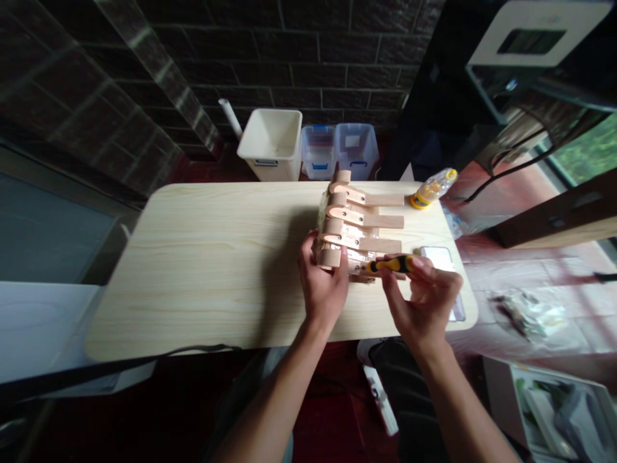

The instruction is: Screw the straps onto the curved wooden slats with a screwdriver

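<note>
On the right half of the table (207,257) stands a wooden assembly (347,215) of several rounded blocks with flat slats pointing right and dark screw heads along them. My left hand (324,280) grips its near left corner, thumb on the nearest block. In my right hand (421,296) is a yellow and black screwdriver (393,264), held nearly level and pointing left. Its tip is at the nearest slat, close to a screw; whether it sits in the screw head I cannot tell.
A clear bottle with yellow parts (434,188) stands at the table's far right corner. A flat pale case (438,258) lies partly behind my right hand. Beyond the far edge are a cream bin (274,132) and two clear boxes (357,143). An open box (563,405) sits lower right.
</note>
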`<state>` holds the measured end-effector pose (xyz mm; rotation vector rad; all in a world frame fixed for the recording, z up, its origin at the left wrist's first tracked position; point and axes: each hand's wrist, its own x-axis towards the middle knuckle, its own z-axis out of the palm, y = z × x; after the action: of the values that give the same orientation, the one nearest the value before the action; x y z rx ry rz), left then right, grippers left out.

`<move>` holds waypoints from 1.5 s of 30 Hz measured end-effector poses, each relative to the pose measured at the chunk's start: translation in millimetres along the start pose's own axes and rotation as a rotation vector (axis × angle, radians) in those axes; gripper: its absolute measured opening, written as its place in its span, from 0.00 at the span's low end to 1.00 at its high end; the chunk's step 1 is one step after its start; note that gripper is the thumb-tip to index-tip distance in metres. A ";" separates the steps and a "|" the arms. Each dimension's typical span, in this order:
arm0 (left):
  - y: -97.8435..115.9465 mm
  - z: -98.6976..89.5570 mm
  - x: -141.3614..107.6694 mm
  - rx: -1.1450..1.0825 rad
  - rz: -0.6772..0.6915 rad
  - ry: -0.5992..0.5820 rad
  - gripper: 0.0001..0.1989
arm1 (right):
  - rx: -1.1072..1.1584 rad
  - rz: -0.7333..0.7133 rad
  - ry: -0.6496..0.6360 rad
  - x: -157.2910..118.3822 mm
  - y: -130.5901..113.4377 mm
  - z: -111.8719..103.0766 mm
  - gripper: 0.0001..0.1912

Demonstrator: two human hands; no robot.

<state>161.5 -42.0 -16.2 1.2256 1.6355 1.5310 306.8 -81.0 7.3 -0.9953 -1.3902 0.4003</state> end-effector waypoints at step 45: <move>-2.6 2.1 -3.7 -0.046 0.013 0.012 0.22 | 0.094 0.046 -0.115 -0.1 -2.1 -1.3 0.33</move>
<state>164.2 -44.1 -19.7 1.2073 1.5936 1.5781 307.4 -82.7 9.0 -0.9405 -1.4394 0.5601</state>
